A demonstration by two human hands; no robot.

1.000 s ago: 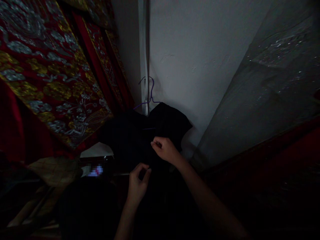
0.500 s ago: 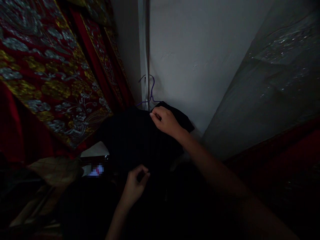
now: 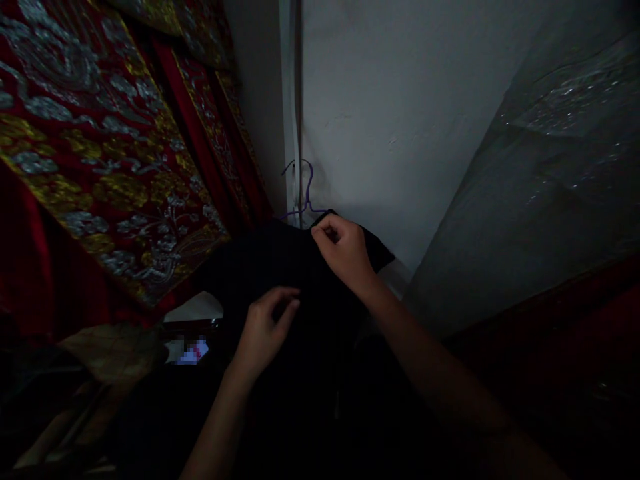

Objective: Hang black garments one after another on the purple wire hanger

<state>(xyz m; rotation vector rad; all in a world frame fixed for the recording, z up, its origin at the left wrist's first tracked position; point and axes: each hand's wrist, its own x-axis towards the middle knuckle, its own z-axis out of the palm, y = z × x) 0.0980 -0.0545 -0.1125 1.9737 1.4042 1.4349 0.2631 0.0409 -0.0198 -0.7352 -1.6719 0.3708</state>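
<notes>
Purple hanger (image 3: 311,179) at a pale upright strip (image 3: 291,87), black garment (image 3: 275,260) draped directly on it

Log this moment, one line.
right hand: at neck of dark garment | left hand: lower, at garment front | grips: unclear | purple hanger: inside garment

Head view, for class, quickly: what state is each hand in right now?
Left hand: curled over the dark garment; too dark to tell whether closed on cloth.
Right hand: closed, below the purple hanger; whether it holds cloth cannot be told.
</notes>
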